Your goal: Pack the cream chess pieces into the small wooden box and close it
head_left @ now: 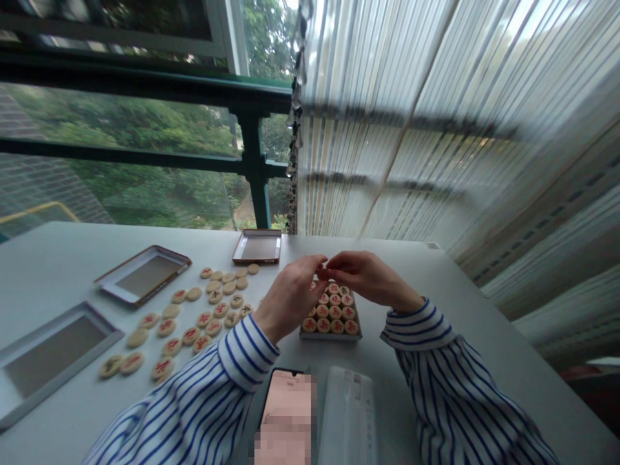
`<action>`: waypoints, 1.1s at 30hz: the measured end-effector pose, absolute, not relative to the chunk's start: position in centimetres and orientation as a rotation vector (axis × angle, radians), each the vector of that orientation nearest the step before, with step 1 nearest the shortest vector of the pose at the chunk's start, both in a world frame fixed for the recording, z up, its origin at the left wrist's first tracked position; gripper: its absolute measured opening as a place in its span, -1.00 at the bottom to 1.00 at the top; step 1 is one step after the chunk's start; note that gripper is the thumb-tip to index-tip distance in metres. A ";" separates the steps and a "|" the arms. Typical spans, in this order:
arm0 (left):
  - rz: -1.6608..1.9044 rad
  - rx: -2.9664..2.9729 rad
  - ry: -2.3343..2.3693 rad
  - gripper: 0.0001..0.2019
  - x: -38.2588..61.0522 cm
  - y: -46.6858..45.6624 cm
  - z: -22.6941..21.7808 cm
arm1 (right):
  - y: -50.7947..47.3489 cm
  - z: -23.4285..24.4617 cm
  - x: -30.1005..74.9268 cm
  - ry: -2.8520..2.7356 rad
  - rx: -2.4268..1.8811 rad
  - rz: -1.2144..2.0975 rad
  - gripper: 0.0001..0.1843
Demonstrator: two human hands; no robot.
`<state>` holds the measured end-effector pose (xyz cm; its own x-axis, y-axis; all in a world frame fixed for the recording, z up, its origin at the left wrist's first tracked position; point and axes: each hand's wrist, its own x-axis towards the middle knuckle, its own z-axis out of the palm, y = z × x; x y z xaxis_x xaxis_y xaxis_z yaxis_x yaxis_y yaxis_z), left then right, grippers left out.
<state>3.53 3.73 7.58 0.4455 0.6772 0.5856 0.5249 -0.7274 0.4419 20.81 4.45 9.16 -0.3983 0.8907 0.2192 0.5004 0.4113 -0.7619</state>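
Both hands meet above the far part of a shallow box [331,336] packed with rows of round xiangqi pieces [335,311]. Between their fingertips is one small reddish xiangqi piece [323,274], partly covered by the fingers. My left hand [293,290] pinches it from the left, thumb and fingers drawn together. From the right, my right hand [365,276] closes its fingertips on the same piece. Left of the box, several loose pieces [190,335] are scattered over the table, some showing red or black characters and others blank. My left forearm hides part of them.
Three open box parts lie on the white table [411,258]: a large tray [104,336] at left, a lid [140,300] behind it and a smaller one [256,261] at the back. A phone [285,413] and a translucent case [347,413] lie in front. Striped curtains [368,129] hang behind.
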 end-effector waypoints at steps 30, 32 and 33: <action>0.967 1.793 0.929 -0.78 2.9 4.7 8.2 | 4.0 9.9 20.8 -2.151 -1.171 0.686 -0.79; 0.966 1.795 0.932 -0.78 2.9 4.7 8.3 | 4.0 9.9 20.8 -2.154 -1.168 0.680 -0.78; 0.966 1.798 0.936 -0.78 2.9 4.7 8.3 | 4.0 10.0 20.8 -2.151 -1.171 0.675 -0.78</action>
